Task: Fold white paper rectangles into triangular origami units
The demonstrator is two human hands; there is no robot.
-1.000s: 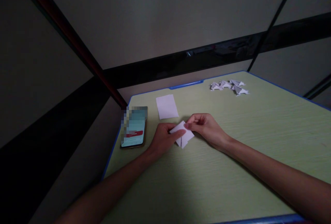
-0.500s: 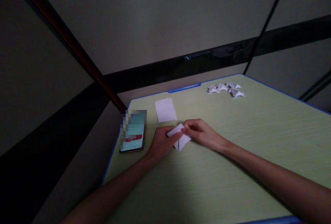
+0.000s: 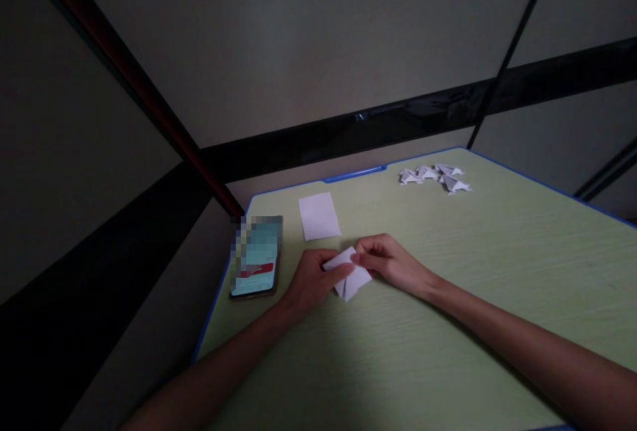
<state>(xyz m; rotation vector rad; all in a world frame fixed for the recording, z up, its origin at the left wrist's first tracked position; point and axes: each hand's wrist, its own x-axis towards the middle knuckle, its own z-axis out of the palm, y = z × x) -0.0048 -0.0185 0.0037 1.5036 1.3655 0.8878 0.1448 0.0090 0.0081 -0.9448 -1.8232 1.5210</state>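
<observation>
Left forearm: comes in low from my side, cut off by the bottom of the view.
Right forearm: stretches in from the lower right, its upper part out of sight.
Left hand: closed on one corner, thumb pressed flat on top; the fingers underneath are mostly hidden.
Right hand: curled in, thumb tip against the opposite upper edge in a small pinch; I can't make out its lower fingers well.
Folded paper: between the two hands, held by both, a slit running down its front; its back and the creases under the thumbs I can't see.
Phone: lying just left of the left hand, screen lit with a red patch, the left part blotted out by blocky squares.
Flat sheet: white, just beyond the left hand, touching neither hand.
Counter: pale green beneath it all, edged in blue, the near rim mostly out of view.
Paper figures: four, clustered well beyond the right hand, too small to read their folds.
Wall: past everything, dim, crossed by a glossy black band with blurry reflections.
</observation>
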